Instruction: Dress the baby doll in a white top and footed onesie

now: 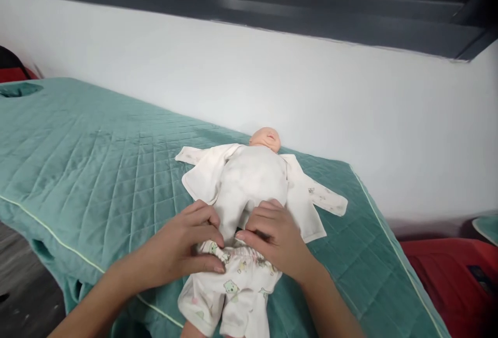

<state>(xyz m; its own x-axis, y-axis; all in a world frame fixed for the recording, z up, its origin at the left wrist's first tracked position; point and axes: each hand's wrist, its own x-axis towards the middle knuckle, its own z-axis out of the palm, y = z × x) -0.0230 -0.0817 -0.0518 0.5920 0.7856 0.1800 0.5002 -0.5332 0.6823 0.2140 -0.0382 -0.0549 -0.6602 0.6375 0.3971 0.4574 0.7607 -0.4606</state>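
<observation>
At the upper left edge of the frame, a red and black object [13, 70] is cut off by the border. From there toward the right, the bed is covered by a green quilted cover [128, 146]. Left of the lower centre, the waistband of the patterned pants [237, 286] is pinched between the thumb and fingers of the left hand [187, 242]. The pants are worn low on the legs of a doll [265, 138], which is laid on its back at the centre, its head near the wall [233, 68]. Beneath its white-clad body, a white jacket [204, 172] is spread open, sleeves outstretched. Right of centre, the waistband is touched by the right hand [280, 239], its fingers curled; whether cloth is gripped cannot be told. At the lower right, a red chair [447, 275] is seen.
</observation>
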